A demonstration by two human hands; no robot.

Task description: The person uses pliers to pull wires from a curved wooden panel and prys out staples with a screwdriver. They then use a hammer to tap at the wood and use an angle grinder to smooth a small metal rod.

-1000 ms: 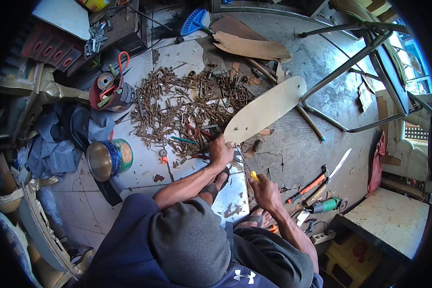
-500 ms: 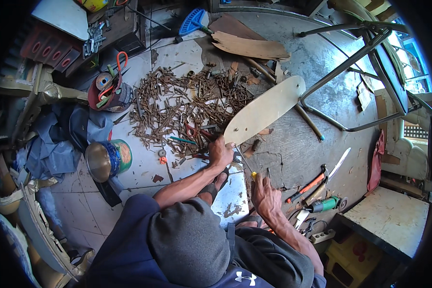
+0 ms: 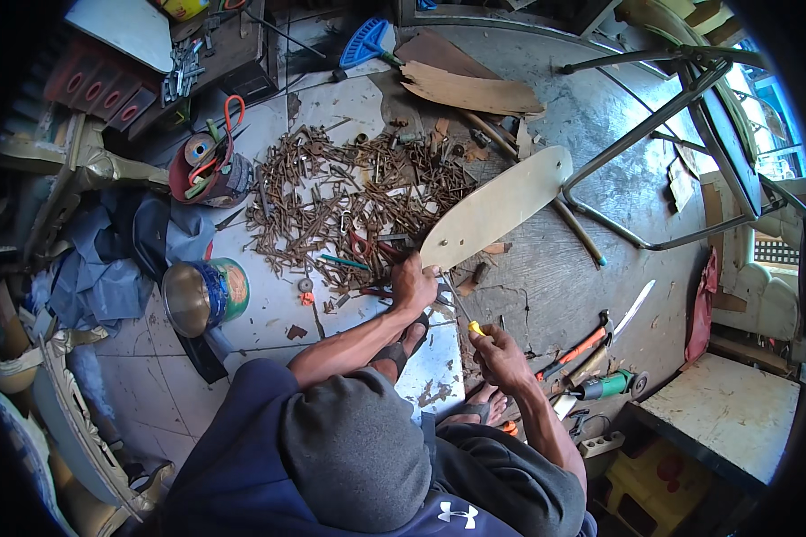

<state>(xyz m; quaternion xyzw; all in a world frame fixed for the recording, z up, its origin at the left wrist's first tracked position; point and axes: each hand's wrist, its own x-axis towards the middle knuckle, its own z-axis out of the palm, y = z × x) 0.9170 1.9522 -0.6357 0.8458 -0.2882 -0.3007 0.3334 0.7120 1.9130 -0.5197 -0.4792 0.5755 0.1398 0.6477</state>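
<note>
A long, flat, pale board (image 3: 500, 208) with rounded ends and a few small holes or bolts slants up to the right. My left hand (image 3: 414, 285) is closed on its near end. In my right hand (image 3: 503, 360) is a screwdriver (image 3: 476, 328) with a yellow handle. Its thin shaft points up and left toward the board's near end. Whether the tip touches the board, I cannot tell. A large heap of rusty screws and nails (image 3: 349, 192) lies just beyond my left hand, with red-handled pliers (image 3: 360, 243) at its near edge.
On the right lie a hammer (image 3: 582, 345), a machete-like blade (image 3: 634, 304) and a green angle grinder (image 3: 611, 385). A metal-framed chair (image 3: 640, 125) stands tipped at the far right. Left of the heap are a tool bucket (image 3: 210, 174) and an open can (image 3: 204, 295). A blue brush (image 3: 364, 43) lies behind.
My right hand has turned and shifted slightly right on the screwdriver, showing more of the yellow handle. My left hand stays at the board's end. The whole view has shifted slightly.
</note>
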